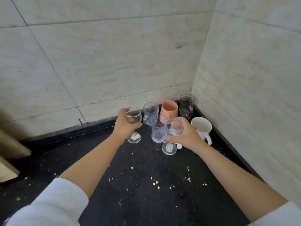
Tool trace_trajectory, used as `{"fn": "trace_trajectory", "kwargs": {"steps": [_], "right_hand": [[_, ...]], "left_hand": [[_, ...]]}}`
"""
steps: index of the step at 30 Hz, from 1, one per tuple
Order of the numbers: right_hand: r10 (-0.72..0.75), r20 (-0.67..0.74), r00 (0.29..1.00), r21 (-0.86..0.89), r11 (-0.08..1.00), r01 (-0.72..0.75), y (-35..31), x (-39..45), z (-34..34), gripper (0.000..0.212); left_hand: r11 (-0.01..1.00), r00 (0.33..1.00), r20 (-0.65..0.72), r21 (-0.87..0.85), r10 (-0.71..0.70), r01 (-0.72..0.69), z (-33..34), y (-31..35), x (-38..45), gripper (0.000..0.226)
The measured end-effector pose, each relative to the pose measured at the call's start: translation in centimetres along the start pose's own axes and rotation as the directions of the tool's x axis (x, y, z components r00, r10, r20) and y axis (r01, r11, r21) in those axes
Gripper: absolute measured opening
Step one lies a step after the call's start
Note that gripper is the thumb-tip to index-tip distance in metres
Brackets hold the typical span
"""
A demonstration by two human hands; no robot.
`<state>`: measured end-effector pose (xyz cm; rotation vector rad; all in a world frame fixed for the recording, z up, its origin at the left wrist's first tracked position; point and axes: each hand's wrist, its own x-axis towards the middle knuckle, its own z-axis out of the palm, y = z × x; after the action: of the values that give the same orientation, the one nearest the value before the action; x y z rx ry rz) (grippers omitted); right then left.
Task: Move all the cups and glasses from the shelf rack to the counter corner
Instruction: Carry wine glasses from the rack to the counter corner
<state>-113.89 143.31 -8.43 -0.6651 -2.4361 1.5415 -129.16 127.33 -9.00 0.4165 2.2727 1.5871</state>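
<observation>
My left hand [124, 126] is wrapped round the bowl of a clear stemmed wine glass [133, 124], its foot at the black speckled counter [138, 185]; my right hand [184, 134] clasps a second clear stemmed glass [172, 136] just beside the clear glass handled mug [158, 131]; I judge both should settle flat before my fingers loosen, clear of the white ceramic mug [202, 126].

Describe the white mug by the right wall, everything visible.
The white mug looks ceramic and glossy, with a wide round mouth and a loop handle pointing toward the camera. It stands upright on the black counter, close to the right wall. Inside looks empty, with a small dark speck at the rim. The right hand hides its lower left side; whether they touch is unclear.
</observation>
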Motion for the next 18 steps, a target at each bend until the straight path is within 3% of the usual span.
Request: {"fn": "trace_trajectory", "kwargs": {"steps": [3, 8, 13, 18], "right_hand": [[-0.024, 0.027, 0.999, -0.152, 0.988, 0.027, 0.4, 2.1, 2.8, 0.066], [-0.096, 0.128, 0.987, -0.381, 0.914, 0.139, 1.0, 5.1, 6.5, 0.057], [-0.169, 0.096, 0.981, -0.660, 0.727, 0.190, 2.3, 8.5, 8.8, 0.069], [-0.157, 0.134, 0.979, -0.725, 0.657, 0.204, 3.1, 11.7, 9.9, 0.073]], "left_hand": [[0.985, 0.998, -0.057, 0.171, 0.006, 0.004, -0.4, -1.9, 2.5, 0.074], [0.937, 0.998, -0.055, 0.350, 0.001, 0.019, 0.0, -4.3, 6.2, 0.070], [0.935, 0.994, -0.086, 0.341, -0.066, 0.092, 0.6, -6.2, 9.1, 0.067], [0.933, 0.996, -0.033, 0.348, -0.084, 0.090, 1.3, -7.6, 11.3, 0.061]]}}
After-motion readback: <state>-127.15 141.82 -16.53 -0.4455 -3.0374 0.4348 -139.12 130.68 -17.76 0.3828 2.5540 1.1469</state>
